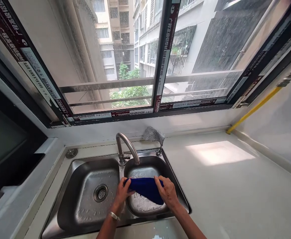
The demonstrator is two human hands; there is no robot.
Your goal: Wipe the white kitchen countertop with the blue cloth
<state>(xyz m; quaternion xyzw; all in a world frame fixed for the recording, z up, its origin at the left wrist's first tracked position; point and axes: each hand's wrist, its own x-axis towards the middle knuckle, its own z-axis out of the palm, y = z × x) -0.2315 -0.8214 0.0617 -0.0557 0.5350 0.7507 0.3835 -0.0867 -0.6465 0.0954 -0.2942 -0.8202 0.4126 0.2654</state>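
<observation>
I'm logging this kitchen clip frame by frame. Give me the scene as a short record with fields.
setting: double steel sink under a window
left hand: grips the blue cloth at its left end
right hand: grips the cloth's right end
cloth position: over the right basin, below the faucet
nearby: grey mesh scrubber behind the sink, white counter

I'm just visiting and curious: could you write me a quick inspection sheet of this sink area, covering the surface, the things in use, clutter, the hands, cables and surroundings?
Surface: pale countertop with a sunlit patch; a steel double sink set into it, its basins wet.
Things in use: blue cloth stretched over the right basin, under the faucet.
Clutter: a grey mesh scrubber on the ledge behind the sink.
Hands: left hand and right hand each have a grip on one end of the cloth; a bracelet on the left wrist.
Cables: nothing seen.
Surroundings: large window facing apartment blocks and trees; a yellow pipe along the right wall.
</observation>
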